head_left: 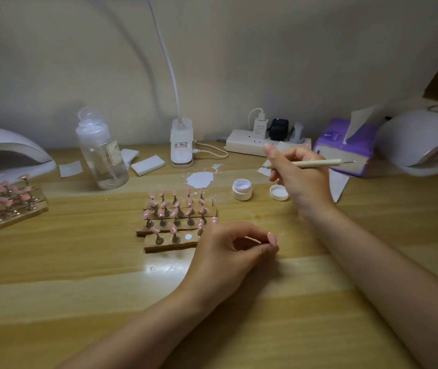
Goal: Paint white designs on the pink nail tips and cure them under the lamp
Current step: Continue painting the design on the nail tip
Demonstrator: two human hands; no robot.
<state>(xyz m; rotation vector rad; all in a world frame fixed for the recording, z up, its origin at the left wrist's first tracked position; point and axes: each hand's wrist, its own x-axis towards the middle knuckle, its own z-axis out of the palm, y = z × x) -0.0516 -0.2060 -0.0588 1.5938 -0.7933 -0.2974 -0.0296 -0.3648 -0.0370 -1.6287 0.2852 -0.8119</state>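
Head view: the wooden holder block (178, 242) near the middle of the desk (79, 262) serves as the landmark. It carries rows of pink nail tips (175, 206) on small metal stands, and one round white spot shows on its front strip where a stand is missing.

Just right of the block's front corner, the left hand (228, 251) rests on the desk with its fingers curled, pinching a single pink nail tip (272, 239) between thumb and fingertips.

Behind and to the right of the block, the right hand (300, 177) is raised above the desk and grips a thin wooden dotting tool (316, 163) lying roughly level, its metal point aimed left. Below that hand, right of the block's back row, stands a small open jar (242, 189) of white gel, with its lid (279, 193) just beside it.

Directly behind the block a white paint patch (200, 179) is spread on the desk.

Far left of the block sits a second holder (7, 206) of pink tips, in front of a white curing lamp (5, 150). Another curing lamp (422, 139) stands far right of the block, at the desk's back edge.
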